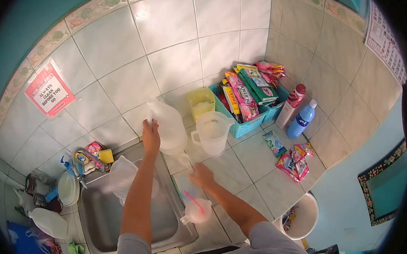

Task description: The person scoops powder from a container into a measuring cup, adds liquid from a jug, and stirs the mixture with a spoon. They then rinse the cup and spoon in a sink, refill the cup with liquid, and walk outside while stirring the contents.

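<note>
My left hand is wrapped round the handle of a translucent white plastic jug, upright on the tiled counter beside the sink. My right hand is closed low over the counter, with a clear bluish piece of plastic at its fingers. Whether it grips that piece is hard to tell. Just beyond it sits a small white cup. Nearer my body is a small white plastic vessel with a pink stick across it. Right of the jug stands a translucent pitcher.
A steel sink holding a translucent pitcher is at left. Behind are a yellow container and a teal basket of sachets. Right are a blue bottle, a pink-capped bottle and loose sachets. A bin stands below.
</note>
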The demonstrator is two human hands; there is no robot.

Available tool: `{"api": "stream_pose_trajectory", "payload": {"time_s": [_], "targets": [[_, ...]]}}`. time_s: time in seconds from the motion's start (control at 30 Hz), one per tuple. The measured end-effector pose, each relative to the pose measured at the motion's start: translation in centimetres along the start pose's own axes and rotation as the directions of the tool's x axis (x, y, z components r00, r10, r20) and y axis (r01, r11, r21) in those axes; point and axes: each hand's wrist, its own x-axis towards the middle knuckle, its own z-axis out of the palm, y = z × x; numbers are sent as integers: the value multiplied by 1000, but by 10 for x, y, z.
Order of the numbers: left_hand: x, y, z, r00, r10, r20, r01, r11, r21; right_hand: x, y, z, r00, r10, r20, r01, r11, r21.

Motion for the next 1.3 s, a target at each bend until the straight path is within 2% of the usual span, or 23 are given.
{"api": "stream_pose_trajectory", "payload": {"time_s": [0.07,0.17,0.3,0.4,0.5,0.6,0.67,0.73,0.8,0.9,0.97,1.1,1.27,1.3], "targets": [[-3,13,-7,985,-123,124,136,985,-106,3,6,11,999,31,-29,-30,999,9],[-3,9,-6,996,-41,84,60,972,-229,3,9,15,996,92,10,-92,993,71],[-6,24,-6,995,-96,-11,85,925,-371,-1,6,-18,956,214,200,-255,944,211],[-2,28,-11,992,-119,-48,86,895,-438,-12,9,-35,915,313,256,-375,892,252],[4,38,-31,996,-59,-60,27,898,-440,-20,40,-8,934,265,238,-346,835,429],[16,60,-69,996,-79,-42,52,894,-444,-27,49,-11,934,220,282,-340,791,508],[21,72,-91,990,-65,-128,-14,841,-542,-33,49,-15,935,227,273,-350,717,603],[20,101,-129,994,44,-100,-86,881,-465,-47,48,-22,925,235,300,-381,599,705],[14,138,-158,990,-6,-139,-71,840,-538,-55,45,-40,913,230,338,-407,430,806],[5,171,-203,983,41,-180,-126,861,-492,-77,30,-74,931,225,286,-351,352,867],[-8,181,-234,989,85,-121,-133,873,-469,-95,22,-95,939,221,262,-329,365,871],[-56,195,-282,997,-7,-74,-22,925,-380,-128,15,-119,946,218,239,-311,411,857],[-124,188,-321,994,-95,-54,78,963,-260,-167,12,-134,935,177,306,-351,356,866],[-138,184,-321,980,-139,-143,101,964,-245,-174,10,-136,934,175,313,-356,350,866]]}}
